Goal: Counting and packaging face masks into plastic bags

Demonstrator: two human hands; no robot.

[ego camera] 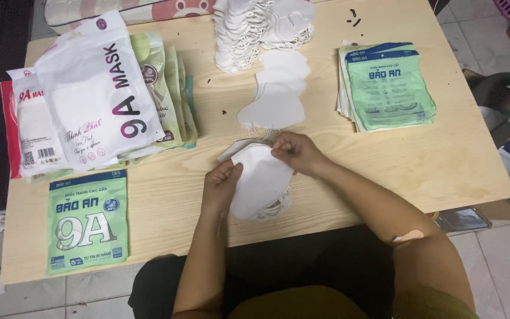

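Note:
My left hand (221, 188) grips the near-left edge of a small stack of white folded face masks (261, 180) held just above the light wooden table (385, 159). My right hand (295, 152) pinches the stack's far end, fingers closed on the top mask. White ear loops hang out under the stack at its lower right. Several loose white masks (274, 97) lie in a row beyond my hands, leading to a tall pile of masks (249, 29) at the table's far edge.
A green mask pouch (87, 221) lies flat at the near left. Large white and red packs (90, 94) overlap several green pouches at the far left. A stack of green pouches (388, 85) sits at the right. Tiled floor and a dark chair (503, 100) lie past the right edge.

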